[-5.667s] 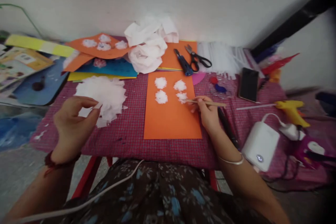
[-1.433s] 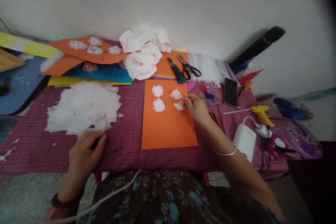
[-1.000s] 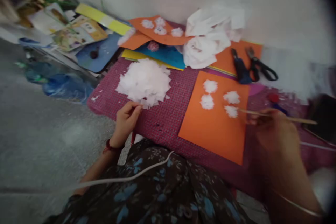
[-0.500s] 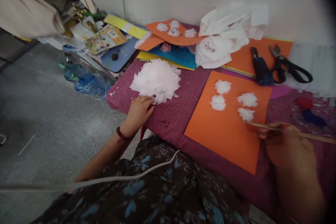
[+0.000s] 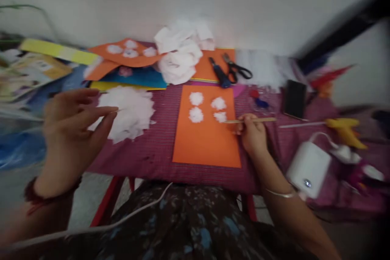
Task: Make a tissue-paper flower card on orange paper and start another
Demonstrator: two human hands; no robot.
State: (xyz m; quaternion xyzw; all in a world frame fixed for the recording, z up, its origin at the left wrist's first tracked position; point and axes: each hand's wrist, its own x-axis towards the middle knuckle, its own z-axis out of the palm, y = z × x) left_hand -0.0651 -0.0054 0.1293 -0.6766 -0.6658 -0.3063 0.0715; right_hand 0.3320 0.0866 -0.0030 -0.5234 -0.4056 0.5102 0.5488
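My left hand (image 5: 73,128) is raised in front of the pile of small white paper pieces (image 5: 132,111), thumb and forefinger pinched together. Whatever lies between those fingertips is too small and blurred to name. My right hand (image 5: 252,136) is closed round a thin wooden stick (image 5: 268,120). The stick's left tip touches or nearly touches a ruffled white paper tuft (image 5: 219,117) on an orange sheet (image 5: 207,146). Several such tufts sit in two columns on the upper part of that sheet.
Behind lie an orange paper piece with tufts (image 5: 138,59), crumpled white paper (image 5: 179,57), a dark-handled tool (image 5: 219,74) and scissors (image 5: 237,69). To the right are a black flat object (image 5: 295,99), a white box-like device (image 5: 309,168) and a yellow glue gun (image 5: 344,130).
My left hand has lifted from the pile's edge, with its fingers now pinched. My right hand keeps the stick by the same tuft. The camera view has swung to the right.
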